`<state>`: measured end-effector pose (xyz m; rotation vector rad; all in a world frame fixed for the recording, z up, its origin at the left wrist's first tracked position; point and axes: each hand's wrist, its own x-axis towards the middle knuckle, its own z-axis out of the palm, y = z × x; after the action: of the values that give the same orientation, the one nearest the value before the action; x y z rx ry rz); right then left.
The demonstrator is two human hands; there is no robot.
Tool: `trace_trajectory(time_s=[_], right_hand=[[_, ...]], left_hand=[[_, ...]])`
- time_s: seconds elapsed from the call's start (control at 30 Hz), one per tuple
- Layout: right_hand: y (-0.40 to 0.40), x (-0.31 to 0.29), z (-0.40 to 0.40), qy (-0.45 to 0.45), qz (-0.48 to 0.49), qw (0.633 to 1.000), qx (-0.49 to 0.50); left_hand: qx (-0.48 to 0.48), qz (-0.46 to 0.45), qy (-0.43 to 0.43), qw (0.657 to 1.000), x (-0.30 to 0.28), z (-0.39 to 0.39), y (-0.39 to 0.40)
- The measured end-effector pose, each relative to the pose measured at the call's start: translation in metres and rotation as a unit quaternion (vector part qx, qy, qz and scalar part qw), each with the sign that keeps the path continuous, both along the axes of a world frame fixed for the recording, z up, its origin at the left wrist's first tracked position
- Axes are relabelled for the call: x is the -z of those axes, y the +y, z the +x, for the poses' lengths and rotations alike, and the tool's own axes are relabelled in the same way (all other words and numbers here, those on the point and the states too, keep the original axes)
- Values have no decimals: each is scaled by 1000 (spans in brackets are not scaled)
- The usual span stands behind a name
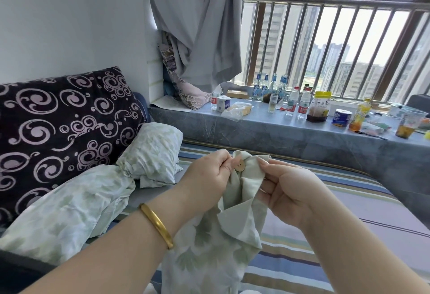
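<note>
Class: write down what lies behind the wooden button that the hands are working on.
The wooden button sits on pale green cloth, pinched by the left hand and right hand. Its stitching and any buttonhole are covered.

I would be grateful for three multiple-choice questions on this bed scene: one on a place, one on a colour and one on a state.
1. Where is the round wooden button?
A. on the grey windowsill
B. on the pale green leaf-print cloth held up over the bed
C. on the dark swirl-patterned cushion

2. What colour is the metal bangle on the left wrist?
A. silver
B. red
C. gold

3. What is the left hand doing?
A. pinching the cloth beside the button
B. lying flat on the striped sheet
C. gripping a bottle

Answers:
1 B, the button sits at the top of the held-up cloth.
2 C, the bangle gleams yellow gold.
3 A, its thumb and fingers pinch the cloth by the button, while the right hand holds the opposite edge.
</note>
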<state>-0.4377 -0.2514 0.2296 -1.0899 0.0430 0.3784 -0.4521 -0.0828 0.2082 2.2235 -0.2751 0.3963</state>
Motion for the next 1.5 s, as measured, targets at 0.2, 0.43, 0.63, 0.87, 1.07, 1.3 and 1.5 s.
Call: trace_trajectory(time_s=[0.2, 0.43, 0.63, 0.87, 1.07, 1.3, 1.5], right_hand=[[-3, -1, -1, -8, 10, 1000, -5], [-4, 0, -1, -2, 0, 1000, -27], [-3, 0, -2, -15, 11, 1000, -23], [6, 6, -3, 34, 116, 993, 11], [16, 17, -9, -2, 115, 993, 13], [17, 16, -13, -12, 42, 999, -11], [19, 16, -14, -205, -294, 920, 159]], left_hand=[[15, -11, 21, 1000, -1, -1, 3], [-2, 21, 7, 1000, 0, -3, 1], [0, 46, -13, 999, -1, -5, -1], [-1, 39, -31, 999, 2, -5, -5], [15, 22, -46, 999, 0, -6, -6], [63, -42, 5, 997, -5, -4, -4], [-26, -136, 107, 985, -3, -3, -17]])
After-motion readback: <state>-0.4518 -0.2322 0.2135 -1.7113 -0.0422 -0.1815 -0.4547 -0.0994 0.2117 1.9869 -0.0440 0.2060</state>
